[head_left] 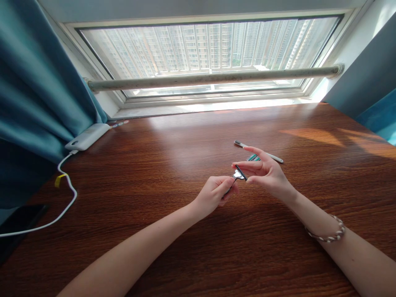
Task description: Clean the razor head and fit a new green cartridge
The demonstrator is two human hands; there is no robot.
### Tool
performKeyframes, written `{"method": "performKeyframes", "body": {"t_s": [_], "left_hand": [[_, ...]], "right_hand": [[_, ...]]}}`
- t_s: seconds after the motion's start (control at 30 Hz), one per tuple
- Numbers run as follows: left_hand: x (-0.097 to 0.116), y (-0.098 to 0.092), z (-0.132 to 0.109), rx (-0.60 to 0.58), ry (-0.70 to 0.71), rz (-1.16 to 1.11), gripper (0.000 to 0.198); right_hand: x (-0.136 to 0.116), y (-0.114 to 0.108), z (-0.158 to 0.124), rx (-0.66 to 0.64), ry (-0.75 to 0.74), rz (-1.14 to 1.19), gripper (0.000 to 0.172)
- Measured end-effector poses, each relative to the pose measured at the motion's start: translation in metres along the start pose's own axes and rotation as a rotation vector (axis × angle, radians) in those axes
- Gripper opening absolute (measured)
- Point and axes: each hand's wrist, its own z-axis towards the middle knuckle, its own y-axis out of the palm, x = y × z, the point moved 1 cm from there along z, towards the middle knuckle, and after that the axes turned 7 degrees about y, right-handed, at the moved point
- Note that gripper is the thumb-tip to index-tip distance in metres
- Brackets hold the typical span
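Note:
My left hand (213,193) is closed around the handle of a razor (238,175). The razor's silver neck and dark head point up and to the right. At that head is my right hand (267,173), with its thumb on the lower end and a fingertip by the upper end; its index finger is raised away. Just behind my right hand lies a white toothbrush (275,158) with dark bristles. Small teal pieces (253,157) lie beside the brush, partly hidden by my fingers, and I cannot make out exactly what they are.
The brown wooden table (148,247) runs up to a window with a horizontal pipe (210,78) across it. At the left, a white power bank (89,136) sits against the blue curtain (40,82). Its white cable (72,200) crosses a flat dark object (23,220).

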Motion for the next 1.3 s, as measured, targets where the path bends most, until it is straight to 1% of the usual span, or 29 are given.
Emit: {"method": "performKeyframes", "body": {"t_s": [0.17, 0.27, 0.37, 0.47, 0.53, 0.6, 0.73, 0.83, 0.97, 1.3], "left_hand": [[-0.005, -0.001, 0.001, -0.033, 0.091, -0.01, 0.048], [-0.006, -0.001, 0.002, -0.07, 0.112, -0.058, 0.049], [-0.004, -0.001, 0.002, -0.118, 0.117, -0.119, 0.049], [-0.002, 0.001, 0.001, -0.153, 0.119, -0.158, 0.043], [-0.001, 0.003, 0.0, -0.139, 0.104, -0.175, 0.038], [0.0, 0.004, -0.001, -0.12, 0.094, -0.193, 0.036], [0.004, 0.006, 0.001, -0.083, 0.101, -0.237, 0.048], [0.005, 0.006, 0.002, -0.055, 0.074, -0.262, 0.048], [0.005, 0.006, 0.003, -0.048, 0.043, -0.272, 0.046], [0.005, 0.006, 0.002, -0.005, 0.033, -0.229, 0.044]], "right_hand": [[-0.003, 0.01, -0.004, 0.046, -0.077, 0.027, 0.08], [-0.006, 0.015, -0.006, 0.07, -0.116, 0.056, 0.083], [-0.008, 0.015, -0.007, 0.058, -0.109, 0.082, 0.083], [-0.007, 0.016, -0.007, 0.028, -0.091, 0.122, 0.081], [-0.003, 0.018, -0.006, 0.0, -0.058, 0.161, 0.081], [0.003, 0.019, -0.005, -0.002, -0.018, 0.202, 0.081], [0.009, 0.018, -0.002, 0.069, -0.003, 0.298, 0.069], [0.009, 0.017, -0.001, 0.09, -0.016, 0.374, 0.062], [0.006, 0.018, -0.001, 0.081, -0.006, 0.424, 0.06], [0.007, 0.018, -0.002, 0.039, 0.03, 0.464, 0.055]]}}
